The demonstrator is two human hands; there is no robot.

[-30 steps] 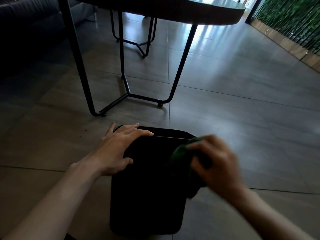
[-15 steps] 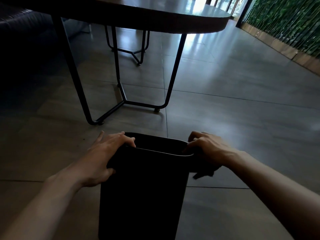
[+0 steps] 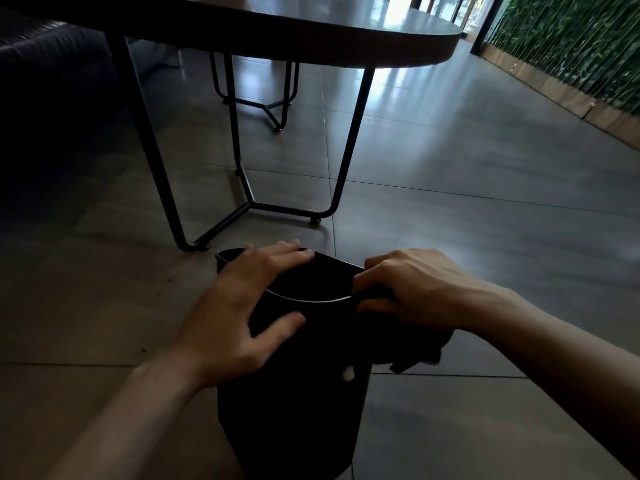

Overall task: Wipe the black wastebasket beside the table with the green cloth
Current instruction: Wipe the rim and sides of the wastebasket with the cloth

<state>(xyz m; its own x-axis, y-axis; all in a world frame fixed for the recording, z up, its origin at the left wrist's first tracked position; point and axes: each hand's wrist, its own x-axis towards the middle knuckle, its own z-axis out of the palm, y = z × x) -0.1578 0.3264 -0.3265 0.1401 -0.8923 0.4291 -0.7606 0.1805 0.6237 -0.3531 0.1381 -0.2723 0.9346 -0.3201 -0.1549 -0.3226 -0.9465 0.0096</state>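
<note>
Black wastebasket [image 3: 294, 417], one; cloth [image 3: 420, 358], one; hands [image 3: 239, 306] [image 3: 419, 299], two.

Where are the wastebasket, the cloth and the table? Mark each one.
wastebasket [image 3: 287, 410], head view, on its near side wall.
cloth [image 3: 415, 358], head view, on its hanging lower fold.
table [image 3: 346, 50], head view, on the rim of its top.

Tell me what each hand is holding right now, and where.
Left hand grips the wastebasket at its left rim; right hand grips the cloth against the right rim.
</note>
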